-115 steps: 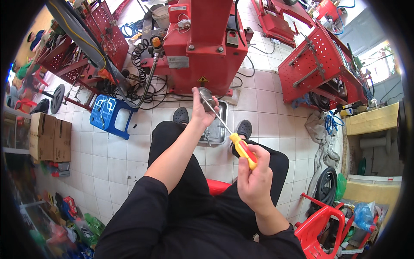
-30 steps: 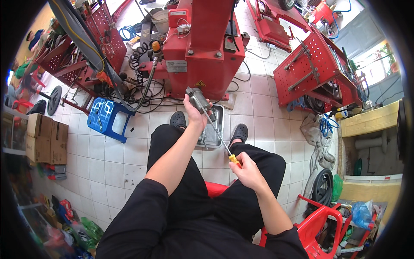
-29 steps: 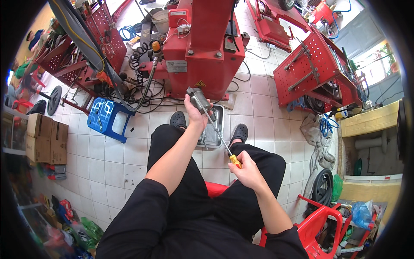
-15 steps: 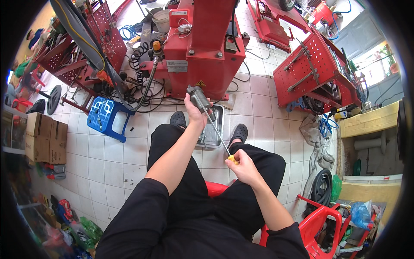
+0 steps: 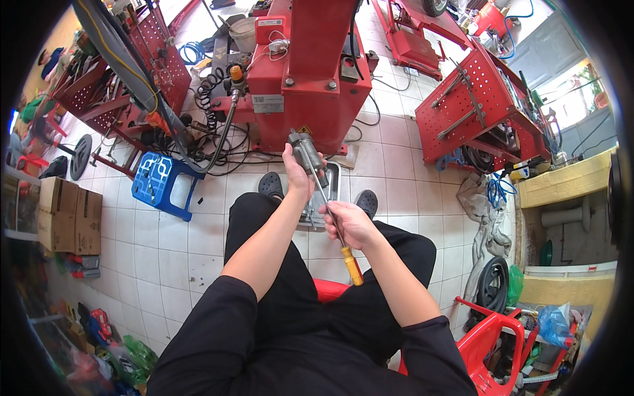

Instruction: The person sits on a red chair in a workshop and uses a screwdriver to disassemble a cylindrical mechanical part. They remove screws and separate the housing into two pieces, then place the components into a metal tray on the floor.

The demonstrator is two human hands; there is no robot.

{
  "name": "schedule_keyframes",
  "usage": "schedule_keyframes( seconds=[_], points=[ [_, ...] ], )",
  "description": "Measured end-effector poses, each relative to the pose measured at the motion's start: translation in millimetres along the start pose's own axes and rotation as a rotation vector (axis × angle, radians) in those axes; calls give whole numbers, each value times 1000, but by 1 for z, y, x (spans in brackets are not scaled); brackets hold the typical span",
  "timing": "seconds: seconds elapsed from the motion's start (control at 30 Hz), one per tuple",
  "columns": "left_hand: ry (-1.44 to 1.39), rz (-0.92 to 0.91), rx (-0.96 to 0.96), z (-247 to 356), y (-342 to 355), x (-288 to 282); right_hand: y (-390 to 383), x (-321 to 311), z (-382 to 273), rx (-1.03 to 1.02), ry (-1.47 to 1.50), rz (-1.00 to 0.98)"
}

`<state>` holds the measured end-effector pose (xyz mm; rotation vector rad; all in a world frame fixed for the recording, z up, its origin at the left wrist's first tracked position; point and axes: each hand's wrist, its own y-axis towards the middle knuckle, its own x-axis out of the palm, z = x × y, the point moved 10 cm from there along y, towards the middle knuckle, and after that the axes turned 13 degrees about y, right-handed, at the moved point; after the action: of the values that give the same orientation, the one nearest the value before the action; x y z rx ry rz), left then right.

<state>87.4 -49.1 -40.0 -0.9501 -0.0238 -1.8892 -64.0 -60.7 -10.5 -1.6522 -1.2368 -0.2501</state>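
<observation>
View over a seated worker's lap, with clock directions read from the grey metal part at the dial's centre. The part, a cylindrical body, is held up in front of the knees, tilted, its upper end leaning toward 11 o'clock. The left hand is clamped on it, the palm on the 6 o'clock side and fingers along the 8 o'clock side. The right hand, at 5 o'clock, is closed on the shaft of a screwdriver. The yellow and red handle hangs free below this hand, pointing toward 5 o'clock; the shaft runs up toward 11 o'clock and meets the part, though whether its tip enters cannot be told.

Surroundings: a metal tray lies on the tiled floor at 4 o'clock, partly hidden by the hands. Dark clogs stand at 8 o'clock and 4 o'clock. A red machine rises at 12 o'clock, a blue stool stands near 9 o'clock, and a red cart with perforated sides sits between 2 and 3 o'clock. A red chair occupies the lower corner, between 4 and 5 o'clock.
</observation>
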Motion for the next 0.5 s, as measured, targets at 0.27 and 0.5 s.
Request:
schedule_keyframes(
  seconds=[0.27, 0.5],
  points=[
    [127, -57, 40, 1, -4, 10, 12, -10, -1, -97, -198, 75],
    [182, -58, -12, -9, -5, 15, 18, -15, 4, 12, 92, 2]
  ],
)
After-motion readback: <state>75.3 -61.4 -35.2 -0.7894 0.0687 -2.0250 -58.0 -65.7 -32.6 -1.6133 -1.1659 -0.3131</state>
